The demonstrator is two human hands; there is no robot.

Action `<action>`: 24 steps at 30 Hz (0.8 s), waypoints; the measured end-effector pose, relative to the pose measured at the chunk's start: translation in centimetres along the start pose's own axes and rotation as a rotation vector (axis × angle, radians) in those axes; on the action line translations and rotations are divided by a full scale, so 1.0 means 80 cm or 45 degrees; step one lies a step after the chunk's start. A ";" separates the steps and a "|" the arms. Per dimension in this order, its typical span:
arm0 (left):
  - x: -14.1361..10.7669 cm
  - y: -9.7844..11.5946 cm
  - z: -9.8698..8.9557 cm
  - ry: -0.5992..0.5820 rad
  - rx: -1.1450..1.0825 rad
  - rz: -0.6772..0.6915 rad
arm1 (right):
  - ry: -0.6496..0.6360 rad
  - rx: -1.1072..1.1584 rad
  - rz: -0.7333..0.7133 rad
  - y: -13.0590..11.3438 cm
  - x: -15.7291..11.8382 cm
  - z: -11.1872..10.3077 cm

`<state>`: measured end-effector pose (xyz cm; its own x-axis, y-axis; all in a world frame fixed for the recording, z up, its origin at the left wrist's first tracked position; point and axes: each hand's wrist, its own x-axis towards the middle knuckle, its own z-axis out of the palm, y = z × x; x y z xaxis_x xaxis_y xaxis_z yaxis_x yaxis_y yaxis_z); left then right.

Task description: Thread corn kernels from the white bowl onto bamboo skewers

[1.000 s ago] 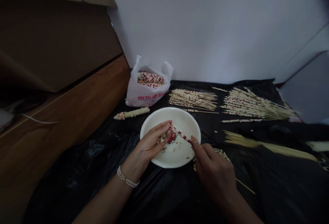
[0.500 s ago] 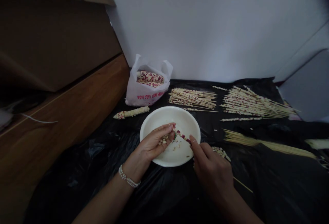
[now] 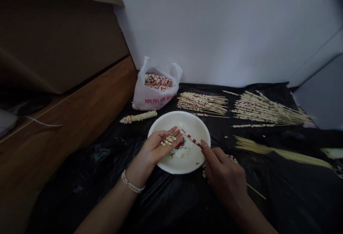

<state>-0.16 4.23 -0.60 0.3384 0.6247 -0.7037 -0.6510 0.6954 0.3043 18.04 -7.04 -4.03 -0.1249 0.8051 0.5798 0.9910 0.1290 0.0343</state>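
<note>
Palm up over the left part of a white bowl [image 3: 160, 123], my left hand [image 3: 157, 148] cups loose corn kernels [image 3: 168, 140], its fingers stretched out towards the skewer's tip. My right hand [image 3: 225, 169] is closed round a skewer threaded with pale and dark red kernels [image 3: 190, 138]. That skewer slants across the bowl, its thin end reaching back under my right wrist [image 3: 255, 191]. Small bits and a red and green printed pattern show on the bowl's bottom. Beside my right hand lies a pile of loose kernels [image 3: 232, 158], partly hidden by it.
Behind the bowl stands a white plastic bag [image 3: 139, 94] of speckled corn cobs [image 3: 158, 80]. A mostly stripped cob [image 3: 139, 117] lies left. Threaded skewers lie in two heaps, a middle one [image 3: 200, 102] and a right one [image 3: 257, 108]. Bare sticks [image 3: 281, 152] rest on black plastic sheeting [image 3: 171, 198].
My left hand has opened out and tilted, so the kernels in its palm now show. Its fingers have drawn away from the threaded kernels. The right hand keeps its hold on the skewer.
</note>
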 end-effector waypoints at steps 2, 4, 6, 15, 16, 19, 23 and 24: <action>-0.001 -0.001 0.001 -0.009 0.001 -0.007 | 0.000 0.001 0.009 0.000 -0.001 0.001; -0.002 -0.001 0.002 -0.065 0.022 -0.007 | -0.006 0.003 0.010 0.001 -0.001 0.002; -0.003 -0.001 0.002 -0.145 0.059 0.004 | -0.019 0.007 -0.002 0.001 -0.001 0.002; -0.009 -0.005 0.005 -0.197 0.207 0.135 | 0.016 0.026 0.010 0.002 -0.001 0.001; -0.010 -0.005 0.006 -0.188 0.221 0.136 | 0.013 0.024 0.004 0.002 -0.001 0.002; -0.012 -0.007 0.008 -0.181 0.234 0.141 | 0.008 0.014 -0.010 0.003 -0.003 0.003; -0.011 -0.009 0.007 -0.183 0.187 0.180 | 0.013 0.006 -0.011 0.004 -0.004 0.004; -0.009 -0.010 0.006 -0.168 0.176 0.194 | 0.010 0.005 -0.012 0.004 -0.003 0.003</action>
<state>0.43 3.40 0.02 0.3352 0.7607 -0.5558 -0.6053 0.6260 0.4918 18.36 -7.07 -4.40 -0.1341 0.7994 0.5856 0.9896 0.1390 0.0368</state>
